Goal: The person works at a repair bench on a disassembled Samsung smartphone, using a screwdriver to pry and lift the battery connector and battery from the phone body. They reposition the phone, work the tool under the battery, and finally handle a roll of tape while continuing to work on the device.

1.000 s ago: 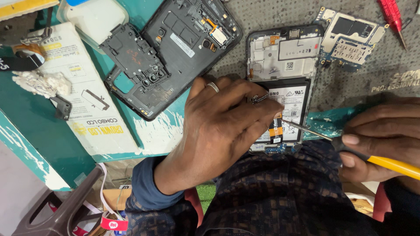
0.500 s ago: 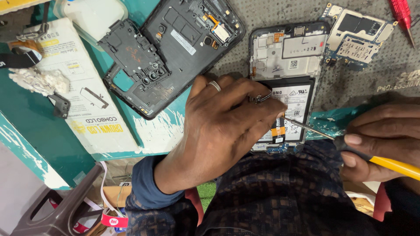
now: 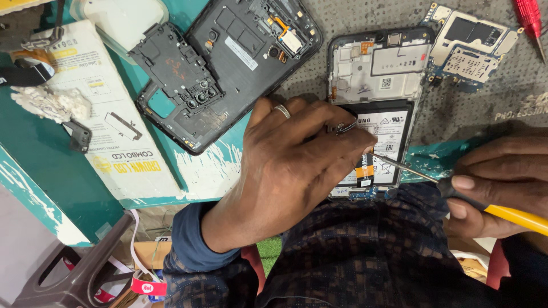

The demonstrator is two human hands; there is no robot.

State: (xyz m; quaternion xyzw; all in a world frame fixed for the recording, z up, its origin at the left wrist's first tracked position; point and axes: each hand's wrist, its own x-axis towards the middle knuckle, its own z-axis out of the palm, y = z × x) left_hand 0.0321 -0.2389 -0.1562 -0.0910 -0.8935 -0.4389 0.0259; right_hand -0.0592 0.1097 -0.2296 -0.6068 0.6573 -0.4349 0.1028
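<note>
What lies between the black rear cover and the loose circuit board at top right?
In the head view, the opened phone with its battery lies between the rear cover and the circuit board.

A teal bench carries an opened phone, back cover, circuit board and white box.

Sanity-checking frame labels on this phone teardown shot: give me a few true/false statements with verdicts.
1. The right hand holds a yellow-handled screwdriver. True.
2. The screwdriver tip points at the black back cover. False: it reaches the opened phone, near its battery.
3. The left hand wears a ring. True.
4. The loose circuit board sits inside the phone. False: it lies on the mat to the phone's right.
5. The red-handled tool is in a hand. False: it lies untouched at the top right.
</note>
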